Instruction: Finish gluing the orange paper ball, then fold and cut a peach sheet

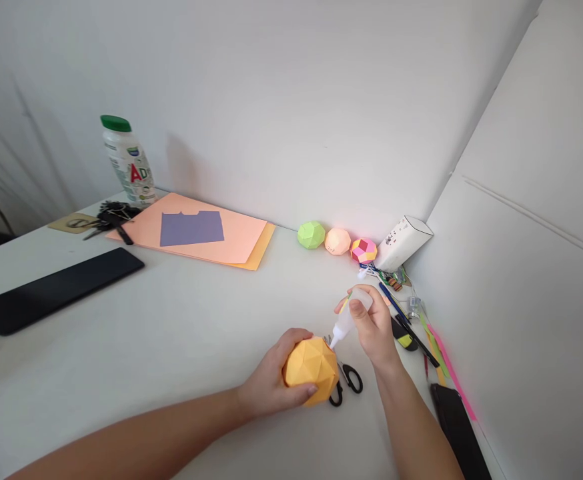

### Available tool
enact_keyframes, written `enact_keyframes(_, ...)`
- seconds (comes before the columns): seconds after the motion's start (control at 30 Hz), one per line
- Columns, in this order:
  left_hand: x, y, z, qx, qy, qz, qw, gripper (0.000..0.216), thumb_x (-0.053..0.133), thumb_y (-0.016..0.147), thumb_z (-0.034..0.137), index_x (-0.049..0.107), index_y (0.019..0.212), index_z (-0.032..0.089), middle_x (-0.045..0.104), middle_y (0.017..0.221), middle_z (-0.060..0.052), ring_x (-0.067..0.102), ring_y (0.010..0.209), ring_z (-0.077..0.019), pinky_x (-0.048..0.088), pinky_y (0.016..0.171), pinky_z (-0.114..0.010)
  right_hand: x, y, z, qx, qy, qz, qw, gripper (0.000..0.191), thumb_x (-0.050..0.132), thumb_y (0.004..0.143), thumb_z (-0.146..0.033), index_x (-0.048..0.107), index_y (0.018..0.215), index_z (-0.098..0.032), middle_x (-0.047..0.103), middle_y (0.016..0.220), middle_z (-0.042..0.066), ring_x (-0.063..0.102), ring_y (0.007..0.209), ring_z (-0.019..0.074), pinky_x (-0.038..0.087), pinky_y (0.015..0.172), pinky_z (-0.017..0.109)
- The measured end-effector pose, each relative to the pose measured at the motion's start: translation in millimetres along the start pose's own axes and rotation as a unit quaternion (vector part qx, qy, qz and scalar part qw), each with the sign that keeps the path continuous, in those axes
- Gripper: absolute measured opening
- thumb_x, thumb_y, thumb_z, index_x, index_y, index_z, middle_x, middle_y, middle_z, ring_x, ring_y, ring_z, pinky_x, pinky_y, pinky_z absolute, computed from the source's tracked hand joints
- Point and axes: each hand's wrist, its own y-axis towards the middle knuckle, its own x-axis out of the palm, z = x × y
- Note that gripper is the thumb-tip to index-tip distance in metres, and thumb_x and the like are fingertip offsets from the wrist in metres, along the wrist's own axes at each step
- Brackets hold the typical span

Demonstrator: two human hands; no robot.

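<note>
My left hand (267, 383) grips an orange faceted paper ball (311, 370) just above the white table (171, 333). My right hand (371, 327) holds a small white glue bottle (347, 321) tilted down, its nozzle tip touching or nearly touching the upper right of the ball. Black-handled scissors (346, 383) lie on the table right behind the ball, partly hidden by it.
Green (311, 235), peach (337, 241) and pink-yellow (363, 250) paper balls line the wall, next to a white box (401, 241). Pens and paper strips (436, 347) lie at right. Orange sheets (196, 230), a green-capped bottle (126, 162), keys (114, 217) and a black slab (56, 288) sit at left.
</note>
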Motion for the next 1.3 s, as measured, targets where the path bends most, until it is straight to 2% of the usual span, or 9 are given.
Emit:
enact_keyframes(0.4, -0.3, -0.1, -1.7, 0.010, -0.006, 0.001, 1.000, 0.056, 0.065, 0.074, 0.040, 0.038, 0.121, 0.023, 0.054, 0.113, -0.009, 0.058, 0.097, -0.0242, 0.051, 0.081, -0.039, 2.1, -0.3, -2.9, 0.006, 0.007, -0.002, 1.000, 0.033, 0.060, 0.085, -0.052, 0.051, 0.090, -0.020, 0.066, 0.068, 0.002, 0.057, 0.059, 0.0146, 0.046, 0.056, 0.027)
enact_keyframes(0.97, 0.0, 1.4, 2.8, -0.004, -0.001, -0.002, 1.000, 0.059, 0.064, 0.074, 0.050, 0.039, 0.120, 0.023, 0.054, 0.113, -0.010, 0.058, 0.096, -0.0249, 0.052, 0.078, -0.039, 1.5, -0.8, -2.8, 0.004, -0.009, -0.008, 1.000, 0.031, 0.060, 0.085, -0.050, 0.051, 0.090, -0.021, 0.066, 0.070, 0.003, 0.059, 0.060, 0.0159, 0.047, 0.054, 0.027)
enact_keyframes(1.3, -0.4, 0.3, 0.2, 0.005, -0.002, -0.004, 1.000, 0.057, 0.065, 0.075, 0.044, 0.038, 0.121, 0.024, 0.053, 0.114, -0.009, 0.057, 0.097, -0.0245, 0.051, 0.080, -0.040, 0.8, -1.4, -1.5, 0.000, -0.012, -0.005, 1.000, 0.030, 0.060, 0.086, -0.049, 0.052, 0.090, -0.020, 0.067, 0.070, 0.002, 0.060, 0.061, 0.0161, 0.048, 0.056, 0.027)
